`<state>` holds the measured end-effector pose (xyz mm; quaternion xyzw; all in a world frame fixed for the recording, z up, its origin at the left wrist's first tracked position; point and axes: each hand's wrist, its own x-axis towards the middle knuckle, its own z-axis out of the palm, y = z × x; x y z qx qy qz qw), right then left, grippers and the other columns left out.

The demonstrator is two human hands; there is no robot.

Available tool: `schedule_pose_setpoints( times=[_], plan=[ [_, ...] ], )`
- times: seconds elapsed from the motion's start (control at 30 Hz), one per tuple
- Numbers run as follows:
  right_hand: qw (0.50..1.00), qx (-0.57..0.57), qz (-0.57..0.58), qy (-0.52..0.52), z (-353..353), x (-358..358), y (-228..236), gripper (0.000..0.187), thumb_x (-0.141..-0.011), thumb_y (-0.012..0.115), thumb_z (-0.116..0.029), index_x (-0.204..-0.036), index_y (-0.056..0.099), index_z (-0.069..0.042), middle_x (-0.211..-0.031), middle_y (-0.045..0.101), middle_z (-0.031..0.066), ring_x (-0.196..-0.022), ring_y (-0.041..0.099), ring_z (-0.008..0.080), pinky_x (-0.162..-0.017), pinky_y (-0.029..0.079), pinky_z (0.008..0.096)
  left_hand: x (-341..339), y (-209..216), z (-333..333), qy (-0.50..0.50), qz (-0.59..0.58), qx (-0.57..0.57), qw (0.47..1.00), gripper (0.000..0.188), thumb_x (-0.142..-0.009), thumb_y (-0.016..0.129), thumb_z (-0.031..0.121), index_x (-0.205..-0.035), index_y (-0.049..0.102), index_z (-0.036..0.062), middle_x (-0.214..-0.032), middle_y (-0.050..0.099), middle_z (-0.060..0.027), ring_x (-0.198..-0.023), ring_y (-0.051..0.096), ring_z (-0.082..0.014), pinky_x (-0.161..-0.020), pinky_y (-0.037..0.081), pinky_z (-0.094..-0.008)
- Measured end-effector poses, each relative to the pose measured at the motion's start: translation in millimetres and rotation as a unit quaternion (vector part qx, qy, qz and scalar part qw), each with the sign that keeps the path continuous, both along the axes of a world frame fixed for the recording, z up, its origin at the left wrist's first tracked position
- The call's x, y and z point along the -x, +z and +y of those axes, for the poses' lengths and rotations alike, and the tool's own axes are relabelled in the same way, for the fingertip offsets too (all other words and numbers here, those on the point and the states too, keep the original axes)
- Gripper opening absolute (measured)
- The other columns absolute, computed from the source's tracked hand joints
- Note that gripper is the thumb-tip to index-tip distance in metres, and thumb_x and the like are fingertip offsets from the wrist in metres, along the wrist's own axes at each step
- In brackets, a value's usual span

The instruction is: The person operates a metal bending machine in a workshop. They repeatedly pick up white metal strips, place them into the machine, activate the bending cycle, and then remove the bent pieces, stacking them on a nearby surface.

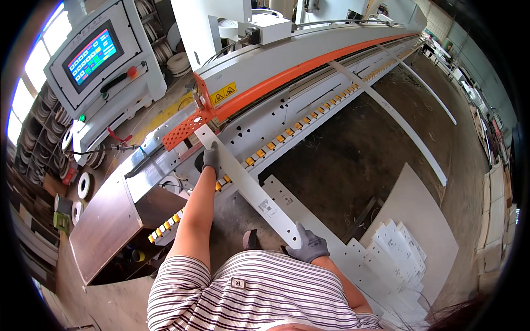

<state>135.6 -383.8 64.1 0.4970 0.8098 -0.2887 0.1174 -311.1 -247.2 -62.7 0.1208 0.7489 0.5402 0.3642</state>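
Observation:
A long, narrow white panel strip (pixel 245 185) with drilled holes and a printed label lies across the roller rail, its far end beside the perforated orange guard (pixel 187 129) of a long edge-banding machine. My left hand (pixel 210 158), in a grey glove, grips the strip's left edge near that far end; some fingers are hidden. Around the near corner, close to my body, my gloved right hand (pixel 309 246) is closed, thumb at the edge and the other fingers underneath. Yellow and white rollers (pixel 270 146) line the rail under the strip.
A control panel with a lit screen (pixel 93 58) stands at left. Stacked white drilled panels (pixel 395 248) lie at lower right on a larger board (pixel 436 226). Two long support arms (pixel 408 127) reach out from the machine. A brown board (pixel 105 226) is at lower left.

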Motion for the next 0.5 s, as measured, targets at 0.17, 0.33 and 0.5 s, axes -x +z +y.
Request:
schedule_pose_setpoints(
  times=[0.17, 0.33, 0.5],
  plan=[
    [1.0, 0.02, 0.005, 0.0, 2.9, 1.9, -1.4, 0.091, -0.072, 0.064, -0.052, -0.144, 0.028, -0.01, -0.108, 0.061, 0.0193, -0.096, 0.063, 0.0332, -0.082, 0.05, 0.0428, -2.0, -3.6, 1.1, 0.032, 0.068, 0.037, 0.996, 0.065, -0.092, 0.043, 0.057, -0.102, 0.06, -0.005, -0.086, 0.067, -0.0164, -0.073, 0.065, -0.028, -0.061, 0.051, -0.0371],
    [0.999, 0.046, 0.01, -0.001, 9.1, 2.0, -5.0, 0.091, -0.072, 0.064, -0.051, -0.144, 0.026, -0.008, -0.109, 0.061, 0.0191, -0.098, 0.063, 0.0327, -0.083, 0.05, 0.043, -5.4, 7.1, 0.1, 0.025, 0.101, 0.069, 0.992, 0.07, -0.092, 0.039, 0.06, -0.1, 0.061, -0.0056, -0.084, 0.066, -0.0193, -0.073, 0.066, -0.031, -0.059, 0.052, -0.0395],
    [0.999, 0.052, 0.014, -0.003, 18.9, -0.8, -8.0, 0.091, -0.073, 0.063, -0.05, -0.144, 0.026, -0.008, -0.109, 0.061, 0.0191, -0.098, 0.063, 0.032, -0.083, 0.05, 0.0425, -5.7, 2.0, 9.0, 0.016, 0.157, 0.092, 0.983, 0.073, -0.092, 0.036, 0.062, -0.098, 0.061, -0.0069, -0.087, 0.066, -0.023, -0.08, 0.066, -0.0355, -0.068, 0.051, -0.0421]
  ],
)
